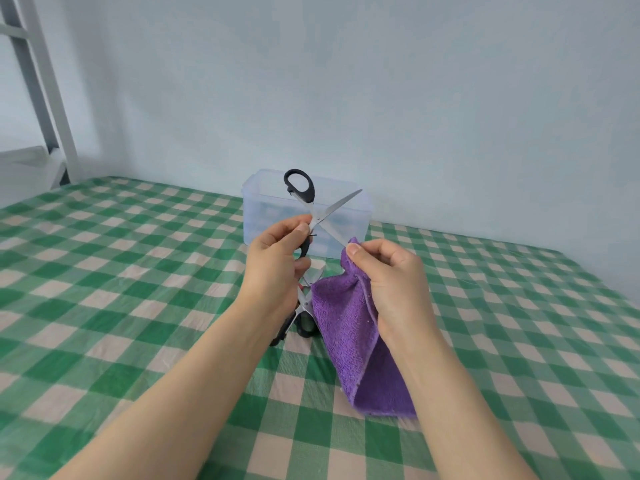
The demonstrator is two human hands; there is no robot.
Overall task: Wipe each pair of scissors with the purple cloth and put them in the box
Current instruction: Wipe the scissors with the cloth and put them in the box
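My left hand (277, 261) holds up a pair of black-handled scissors (313, 206), blades spread wide open in front of the box. One handle loop points up; the other sits inside my fingers. My right hand (384, 282) pinches the purple cloth (349, 341) around the tip of the lower blade, and the rest of the cloth hangs down to the table. The clear plastic box (353, 220) stands open behind the scissors. Another pair of black-handled scissors (301, 317) lies on the table below my hands, partly hidden by my left wrist and the cloth.
The table carries a green and cream checked cloth (138, 271) under a clear plastic cover. A pale wall runs close behind the box. A grey metal frame (41, 98) stands at the far left, beyond the table's corner.
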